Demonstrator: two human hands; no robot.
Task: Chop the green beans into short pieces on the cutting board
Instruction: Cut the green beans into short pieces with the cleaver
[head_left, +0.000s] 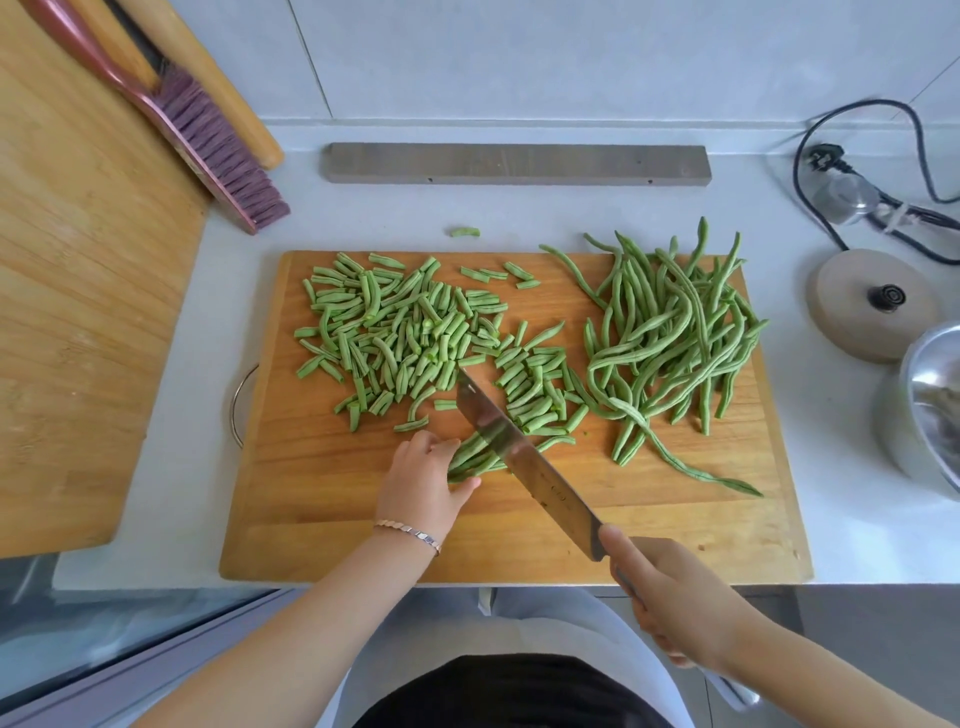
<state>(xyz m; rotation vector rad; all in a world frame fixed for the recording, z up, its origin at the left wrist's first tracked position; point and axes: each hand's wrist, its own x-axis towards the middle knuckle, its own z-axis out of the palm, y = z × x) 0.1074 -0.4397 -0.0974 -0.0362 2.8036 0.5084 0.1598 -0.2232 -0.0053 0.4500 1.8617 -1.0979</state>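
A wooden cutting board (322, 519) lies on the white counter. A heap of short cut bean pieces (395, 332) covers its far left, and a smaller pile (535, 395) lies at the middle. Long whole green beans (670, 332) are piled on the right. My left hand (423, 480) holds a small bundle of beans (475, 460) down on the board. My right hand (670, 597) grips the handle of a cleaver (524, 462), whose blade crosses the bundle just right of my left fingers.
A larger wooden board (78, 291) with a brush (208, 135) and a rolling pin (234, 98) stands at the left. A grey bar (514, 163) lies behind the board. At the right are a round lid (857, 306), a steel bowl (930, 410) and a black cable (810, 171). One stray bean piece (464, 232) lies on the counter.
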